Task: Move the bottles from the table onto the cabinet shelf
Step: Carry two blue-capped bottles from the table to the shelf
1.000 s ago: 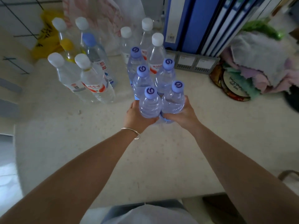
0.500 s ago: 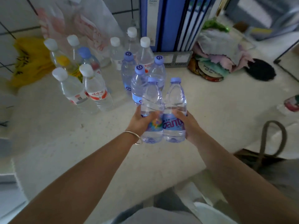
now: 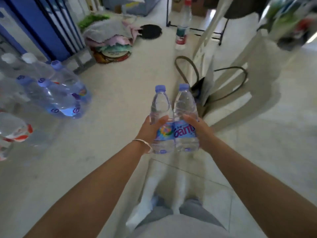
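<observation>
I hold two clear water bottles with purple caps side by side, upright, above the table's right edge. My left hand (image 3: 151, 129) grips the left bottle (image 3: 160, 107) around its blue label. My right hand (image 3: 197, 127) grips the right bottle (image 3: 185, 103) the same way. Several more purple-capped bottles (image 3: 56, 93) stand on the cream table (image 3: 106, 103) at the left, blurred. White-capped bottles (image 3: 13, 129) with red labels stand at the far left edge. No cabinet shelf is visible.
Blue binders (image 3: 42, 26) and a pile of cloths (image 3: 109, 38) sit at the table's back. A lone bottle (image 3: 182, 26) stands further back on the right. A bag with dark handles (image 3: 205, 86) and a white plastic chair (image 3: 248, 66) stand on the tiled floor to the right.
Both hands lifted the two bottles off the table and carried them right, away from the group. My view has swung right, so the remaining bottles now sit at the left.
</observation>
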